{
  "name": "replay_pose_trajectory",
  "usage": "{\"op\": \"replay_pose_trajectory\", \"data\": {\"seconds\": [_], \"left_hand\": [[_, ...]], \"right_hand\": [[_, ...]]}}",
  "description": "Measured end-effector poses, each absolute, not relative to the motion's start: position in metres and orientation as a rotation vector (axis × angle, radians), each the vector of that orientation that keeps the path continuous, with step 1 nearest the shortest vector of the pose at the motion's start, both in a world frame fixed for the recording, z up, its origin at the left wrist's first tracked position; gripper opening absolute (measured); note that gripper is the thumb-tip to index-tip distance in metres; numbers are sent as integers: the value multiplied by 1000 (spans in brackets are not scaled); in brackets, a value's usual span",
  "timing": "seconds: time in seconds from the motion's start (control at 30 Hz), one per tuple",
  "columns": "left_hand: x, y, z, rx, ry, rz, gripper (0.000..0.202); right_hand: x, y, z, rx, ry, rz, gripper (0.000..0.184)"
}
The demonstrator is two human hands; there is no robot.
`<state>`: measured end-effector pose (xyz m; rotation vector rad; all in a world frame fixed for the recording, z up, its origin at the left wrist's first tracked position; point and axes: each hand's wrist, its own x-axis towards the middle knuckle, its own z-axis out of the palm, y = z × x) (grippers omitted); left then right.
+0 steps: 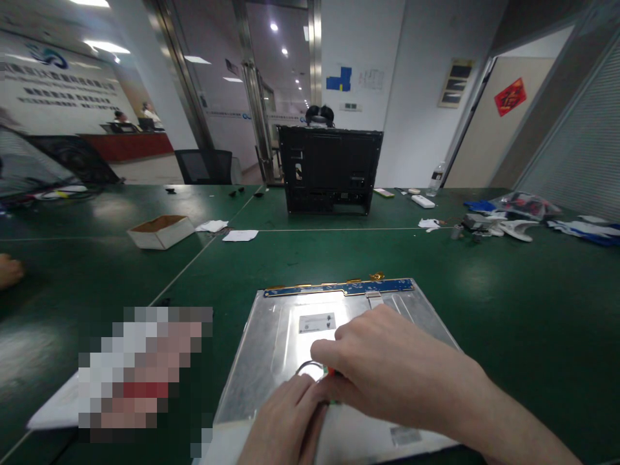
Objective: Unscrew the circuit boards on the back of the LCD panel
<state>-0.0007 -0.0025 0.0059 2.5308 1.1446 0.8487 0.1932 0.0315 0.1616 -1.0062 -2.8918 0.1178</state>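
Observation:
A silver metal-backed display panel (271, 342) lies flat on the green table (508, 303), with a blue circuit strip (339, 288) along its far edge and a white label (317, 323) on its back. My right hand (387, 368) rests over the panel's middle, fingers curled and pinched on a thin wire with a red and green end (331, 372). My left hand (285, 423) sits at the near edge, fingers pressed together against the same wire loop (306, 367).
A black monitor housing (330, 169) stands upright at the table's far side. An open cardboard box (161, 231) and paper scraps lie to the left. Plastic bags and white parts (513, 216) lie far right. Another person's fingers (10, 270) show at the left edge. A blurred patch lies near left.

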Motion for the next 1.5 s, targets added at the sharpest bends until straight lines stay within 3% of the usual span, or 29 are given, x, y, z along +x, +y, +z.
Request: {"op": "replay_pose_trajectory", "data": {"seconds": [0.2,0.57,0.77,0.93,1.5], "left_hand": [[1,-2,9,2509,1136,838,23],[1,-2,7,2528,1140,875,21],[2,-2,5,2551,1119,898,21],[0,-1,7,2532,1144,819,22],[1,0,5,2504,1119,939,21]], "right_hand": [[192,28,167,-968,-2912,137,3],[192,27,165,-1010,-2905,164,7],[188,30,169,-1050,-2936,168,21],[190,28,170,-1003,-2900,171,7],[190,29,167,-1083,-2912,181,18]]}}
